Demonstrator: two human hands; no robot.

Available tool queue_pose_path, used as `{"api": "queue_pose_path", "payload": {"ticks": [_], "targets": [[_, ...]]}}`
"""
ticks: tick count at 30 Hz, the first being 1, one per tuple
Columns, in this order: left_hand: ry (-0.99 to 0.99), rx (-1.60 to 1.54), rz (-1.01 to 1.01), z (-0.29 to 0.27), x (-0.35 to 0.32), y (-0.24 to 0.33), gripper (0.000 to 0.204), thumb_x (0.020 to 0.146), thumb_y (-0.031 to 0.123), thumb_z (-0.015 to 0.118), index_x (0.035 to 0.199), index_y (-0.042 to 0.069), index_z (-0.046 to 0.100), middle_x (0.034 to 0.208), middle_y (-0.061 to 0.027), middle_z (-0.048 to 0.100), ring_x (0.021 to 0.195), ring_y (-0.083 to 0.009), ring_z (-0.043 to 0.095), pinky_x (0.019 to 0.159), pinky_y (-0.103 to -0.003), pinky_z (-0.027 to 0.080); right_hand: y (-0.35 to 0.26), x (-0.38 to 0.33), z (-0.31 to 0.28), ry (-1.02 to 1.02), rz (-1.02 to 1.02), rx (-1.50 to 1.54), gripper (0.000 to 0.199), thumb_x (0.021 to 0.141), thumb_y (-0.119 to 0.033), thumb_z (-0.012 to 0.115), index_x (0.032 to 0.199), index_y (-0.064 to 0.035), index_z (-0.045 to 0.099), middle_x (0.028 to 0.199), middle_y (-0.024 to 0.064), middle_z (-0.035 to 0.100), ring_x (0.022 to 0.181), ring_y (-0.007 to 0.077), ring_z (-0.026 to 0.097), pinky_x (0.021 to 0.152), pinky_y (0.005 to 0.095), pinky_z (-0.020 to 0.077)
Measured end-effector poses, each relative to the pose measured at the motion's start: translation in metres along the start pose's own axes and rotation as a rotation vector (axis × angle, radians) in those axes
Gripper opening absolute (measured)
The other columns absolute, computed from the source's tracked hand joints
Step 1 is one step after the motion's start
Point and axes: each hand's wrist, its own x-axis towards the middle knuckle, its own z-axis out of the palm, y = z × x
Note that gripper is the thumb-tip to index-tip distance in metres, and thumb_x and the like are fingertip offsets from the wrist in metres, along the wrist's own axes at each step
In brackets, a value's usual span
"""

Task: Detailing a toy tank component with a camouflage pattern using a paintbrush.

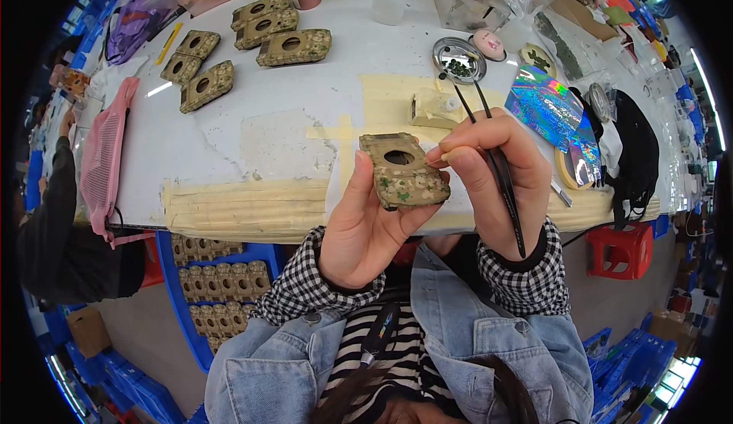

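My left hand [353, 229] holds a camouflage-painted toy tank hull [412, 186] with a round hole in its top, thumb on one side and fingers underneath. My right hand [504, 153] keeps black tweezers [502, 187] tucked in it, their tips pointing away from me. Its thumb and forefinger are pinched together at the hull's right edge; whether they hold a small part there I cannot tell. Beyond the hands sits a small cream-yellow block [437, 109]. A round metal dish [438, 50] farther off contains small dark green pieces [460, 67].
Several similar hulls [295, 48] lie at the table's far left, near a yellow stick [169, 44]. A blue tray [191, 331] of hulls is below the table at left. Holographic sheets [544, 103], a pink mesh bag [109, 164] and a white bottle [388, 4] are around.
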Motion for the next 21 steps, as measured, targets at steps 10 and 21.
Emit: {"api": "queue_pose_path", "payload": {"ticks": [10, 21], "targets": [[-0.005, -0.03, 0.006, -0.001, -0.001, -0.001, 0.059, 0.098, 0.048, 0.028, 0.134, 0.001, 0.032, 0.129, -0.0175, 0.047, 0.118, -0.0269, 0.051, 0.1, -0.037, 0.046, 0.0, 0.0, -0.002, -0.039, 0.009, -0.025, 0.006, 0.085, -0.002, 0.062, 0.09, 0.0005, 0.059, 0.081, 0.0047, 0.058, 0.071, 0.0089, 0.054, 0.064, 0.0205, 0.0442], [-0.044, -0.097, 0.048, -0.008, -0.002, 0.003, 0.069, 0.097, 0.047, 0.035, 0.141, -0.003, 0.017, 0.134, -0.0218, 0.04, 0.123, -0.0327, 0.045, 0.104, -0.04, 0.042, 0.034, 0.019, -0.024, 0.302, -0.245, -0.619, 0.008, 0.078, -0.001, 0.067, 0.082, -0.0008, 0.061, 0.074, 0.0085, 0.058, 0.065, 0.0198, 0.057, 0.06, 0.0272, 0.0451]]}}
